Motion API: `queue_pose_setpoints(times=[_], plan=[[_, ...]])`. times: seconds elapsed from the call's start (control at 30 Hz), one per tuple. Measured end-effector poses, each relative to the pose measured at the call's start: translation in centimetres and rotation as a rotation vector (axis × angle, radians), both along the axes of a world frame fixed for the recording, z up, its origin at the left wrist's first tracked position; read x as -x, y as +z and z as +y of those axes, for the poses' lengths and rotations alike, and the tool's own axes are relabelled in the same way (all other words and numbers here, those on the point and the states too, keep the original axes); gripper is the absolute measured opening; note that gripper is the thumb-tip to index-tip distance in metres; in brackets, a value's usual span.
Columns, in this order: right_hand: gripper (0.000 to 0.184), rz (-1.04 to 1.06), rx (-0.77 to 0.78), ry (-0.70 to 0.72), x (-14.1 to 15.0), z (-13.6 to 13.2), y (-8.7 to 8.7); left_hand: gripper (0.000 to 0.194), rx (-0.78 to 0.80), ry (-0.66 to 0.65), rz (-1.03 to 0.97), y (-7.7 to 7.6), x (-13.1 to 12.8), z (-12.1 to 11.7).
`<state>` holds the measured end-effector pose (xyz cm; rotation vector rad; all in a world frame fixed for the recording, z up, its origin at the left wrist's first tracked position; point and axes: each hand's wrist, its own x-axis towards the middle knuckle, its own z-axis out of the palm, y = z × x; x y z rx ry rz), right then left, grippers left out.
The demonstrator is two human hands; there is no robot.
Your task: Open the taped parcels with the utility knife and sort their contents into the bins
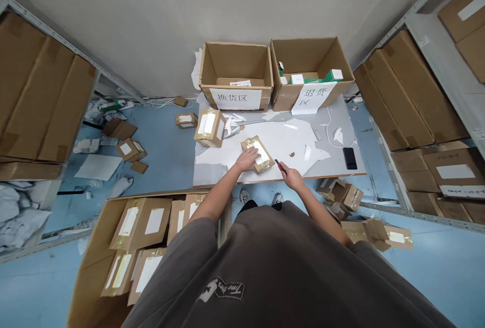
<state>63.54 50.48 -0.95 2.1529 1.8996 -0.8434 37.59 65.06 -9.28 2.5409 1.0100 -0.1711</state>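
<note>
A small taped cardboard parcel (pixel 261 152) with a white label lies on the table (pixel 333 169) in front of me. My left hand (pixel 248 158) rests flat on its near left end, fingers stretched out over it. My right hand (pixel 291 176) is closed round a small cutter (pixel 280 166) with a red and black handle, its tip just right of the parcel. A second taped parcel (pixel 210 127) stands at the table's far left corner.
Two open cartons (pixel 237 73) (pixel 308 67) with paper signs stand at the table's back. A black phone (pixel 349 157) and a white cable (pixel 331 128) lie at right. A big carton of parcels (pixel 140 237) sits on the floor at left. Shelves of boxes flank both sides.
</note>
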Motion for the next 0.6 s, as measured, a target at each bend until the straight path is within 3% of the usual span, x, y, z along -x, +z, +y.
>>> queue_pose_setpoints(times=[0.07,0.13,0.37,0.5,0.6], plan=[[0.061,0.026,-0.1,-0.062,-0.4,-0.2,-0.5,0.073,0.024,-0.143,0.035,-0.2,-0.6,-0.2],[0.061,0.067,-0.208,-0.106,-0.6,-0.2,-1.0,0.073,0.005,-0.166,0.078,-0.4,-1.5,0.0],[0.061,0.26,-0.49,-0.119,-1.0,0.4,-1.9,0.047,-0.024,-0.126,0.196,-0.8,-3.6,1.2],[0.061,0.346,-0.542,-0.176,-0.8,0.5,-2.7,0.056,-0.015,-0.072,0.213,-0.3,-3.4,0.2],[0.062,0.445,-0.509,-0.231,-0.8,0.7,-4.1,0.063,-0.025,0.054,0.218,0.3,-3.5,-1.2]])
